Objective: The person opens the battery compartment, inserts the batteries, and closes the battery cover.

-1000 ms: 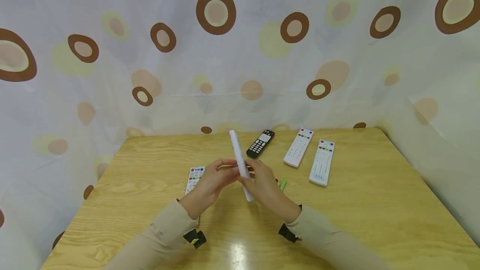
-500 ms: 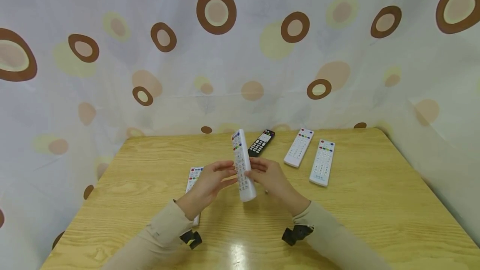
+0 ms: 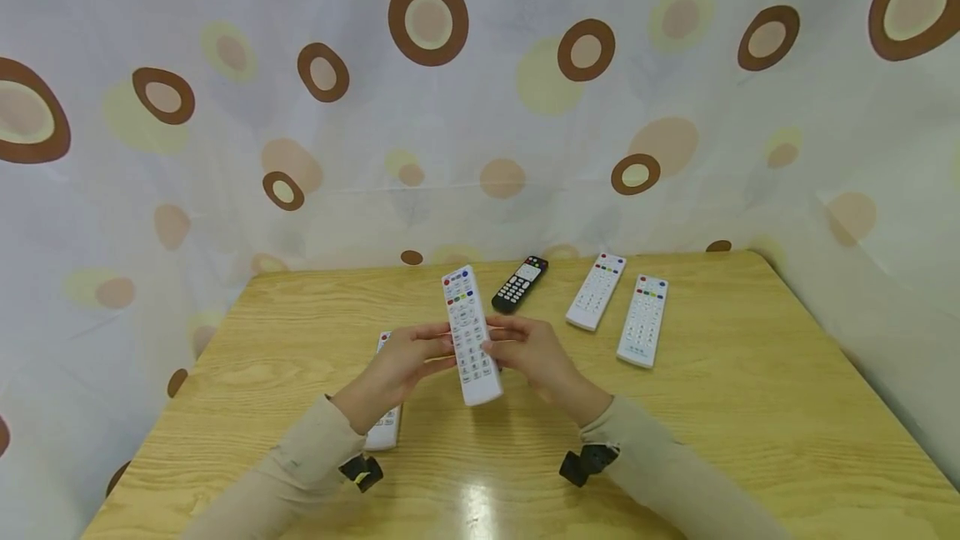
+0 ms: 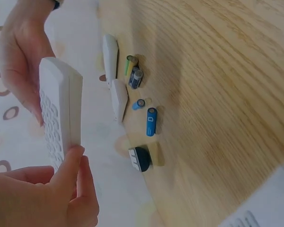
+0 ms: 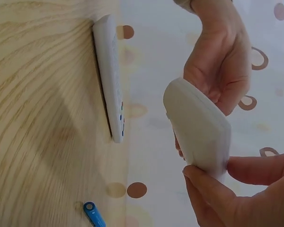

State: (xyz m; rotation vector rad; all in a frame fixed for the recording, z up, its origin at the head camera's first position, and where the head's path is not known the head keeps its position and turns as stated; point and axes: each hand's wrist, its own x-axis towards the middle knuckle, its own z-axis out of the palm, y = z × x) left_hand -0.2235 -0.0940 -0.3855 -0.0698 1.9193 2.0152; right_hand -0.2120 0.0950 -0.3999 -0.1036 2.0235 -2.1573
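A white remote control (image 3: 474, 348) with rows of buttons is held up over the table, its keypad turned toward the head camera. My left hand (image 3: 401, 361) pinches its left edge; the left wrist view shows the left thumb (image 4: 68, 165) on the casing's side. From the other side my right hand (image 3: 536, 352) grips the same remote, fingers behind it and thumb over the front edge. The smooth back of the casing (image 5: 199, 127) shows in the right wrist view. A second white remote (image 3: 383, 432) lies partly hidden beneath the left hand.
Behind the hands a black remote (image 3: 521, 284) lies on the wooden table (image 3: 720, 440), with two white remotes (image 3: 596, 292) (image 3: 642, 322) to its right. Blue batteries (image 4: 151, 122) and several other batteries (image 4: 136, 78) stand or lie beyond the hands. A patterned curtain (image 3: 502, 132) backs the table.
The held remote has turned from edge-on to showing its keypad, and has shifted slightly left. The left hand has moved left with it; the right hand keeps its grip.
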